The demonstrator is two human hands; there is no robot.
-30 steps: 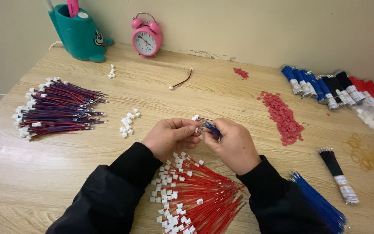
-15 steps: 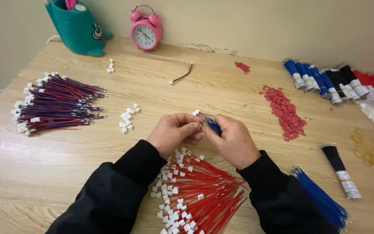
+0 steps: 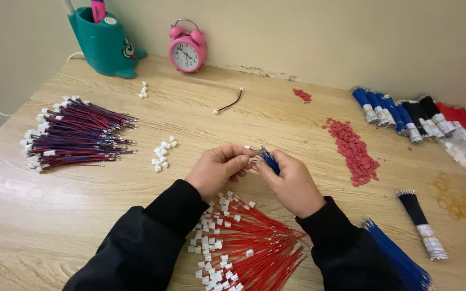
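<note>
The blue wire (image 3: 269,160) sits above the middle of the wooden table (image 3: 276,118), held between both hands. Its long axis runs from near right to far left, with the far-left tip pointing toward a small white connector (image 3: 247,148) at the left hand's fingertips.

The left hand (image 3: 218,170) lies palm inward, fingers curled, thumb and forefinger pressed together on the connector end. The right hand (image 3: 292,183) faces it, knuckles up, thumb and forefinger pinching the blue wire just behind its tip. The two hands touch at the fingertips; both forearms, in black sleeves, angle in from the near edge.

Directly below the hands, near the edge, lies a pile of red wires with white connectors (image 3: 244,242). At near right lies a bundle of blue wires (image 3: 397,258). To the left lies a heap of red-and-blue wire assemblies (image 3: 76,134), with loose white connectors (image 3: 163,153) between it and the hands. Small red parts (image 3: 351,151) are spread to the right.
</note>
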